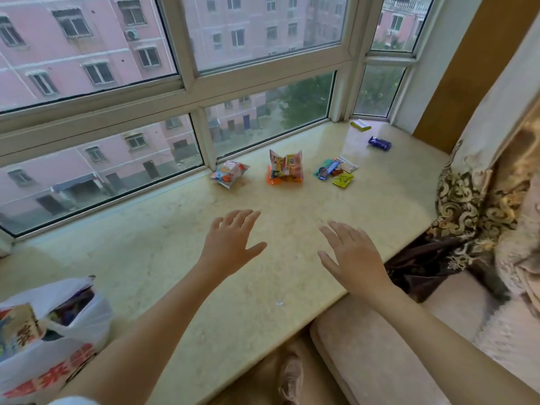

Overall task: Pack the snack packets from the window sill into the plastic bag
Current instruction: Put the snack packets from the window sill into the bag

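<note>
Several snack packets lie on the marble window sill near the glass: a pink-white packet, an orange-yellow packet, a blue-teal packet with a white one behind it, a small yellow-green packet, a dark blue packet and a yellow-green one in the far corner. A white plastic bag with red print stands at the lower left, holding packets. My left hand and my right hand hover over the sill with fingers spread, holding nothing, short of the packets.
Window frames and glass run along the far side of the sill. A patterned curtain hangs at the right end. A beige cushioned seat lies below the sill's near edge.
</note>
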The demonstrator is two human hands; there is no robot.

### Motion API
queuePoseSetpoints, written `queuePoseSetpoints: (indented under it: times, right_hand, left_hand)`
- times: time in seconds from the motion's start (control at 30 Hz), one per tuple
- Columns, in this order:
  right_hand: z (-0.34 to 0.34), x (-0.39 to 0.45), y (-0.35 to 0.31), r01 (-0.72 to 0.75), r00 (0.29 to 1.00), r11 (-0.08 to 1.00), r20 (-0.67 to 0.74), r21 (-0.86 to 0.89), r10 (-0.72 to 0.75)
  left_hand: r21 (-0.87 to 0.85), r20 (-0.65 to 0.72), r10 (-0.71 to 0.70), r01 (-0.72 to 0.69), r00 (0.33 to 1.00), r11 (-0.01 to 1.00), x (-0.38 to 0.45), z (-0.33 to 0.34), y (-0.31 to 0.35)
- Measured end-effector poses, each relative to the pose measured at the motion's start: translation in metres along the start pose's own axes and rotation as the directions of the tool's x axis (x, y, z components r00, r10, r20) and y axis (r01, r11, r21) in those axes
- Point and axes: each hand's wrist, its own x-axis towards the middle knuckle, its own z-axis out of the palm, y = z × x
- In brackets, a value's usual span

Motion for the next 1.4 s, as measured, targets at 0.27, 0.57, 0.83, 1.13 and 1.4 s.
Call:
queuePoseSetpoints:
  times: [0.27, 0.57, 0.83, 1.13, 1.4]
  right_hand:
    - [0.027, 0.079, 0.090, -0.077, 0.996, 0.996, 0.047, -0.039, 0.079]
    - [0.052, 0.152, 0.170, -0.102, 0.990, 0.994, 0.094, -0.042, 0.106]
    - [0.119, 0.229, 0.252, -0.031, 0.993, 0.998, 0.112, -0.049, 0.037]
    - [0.244, 0.281, 0.378, 0.060, 0.979, 0.997, 0.192, 0.055, -0.069]
    - [0.327, 0.328, 0.454, 0.047, 0.989, 0.994, 0.132, 0.100, -0.060]
  left_hand:
    - [-0.066, 0.082, 0.031, -0.025, 0.996, 0.997, 0.128, 0.055, 0.030]
    - [-0.111, 0.105, 0.067, -0.055, 0.992, 0.992, 0.239, 0.084, 0.056]
    - [-0.139, 0.088, -0.070, 0.082, 0.994, 0.987, 0.310, 0.155, 0.074]
    - [-0.176, 0.105, -0.280, 0.295, 0.954, 0.939, 0.373, 0.287, 0.159]
    - [-0.200, 0.040, -0.266, 0.269, 0.963, 0.942, 0.459, 0.378, 0.212]
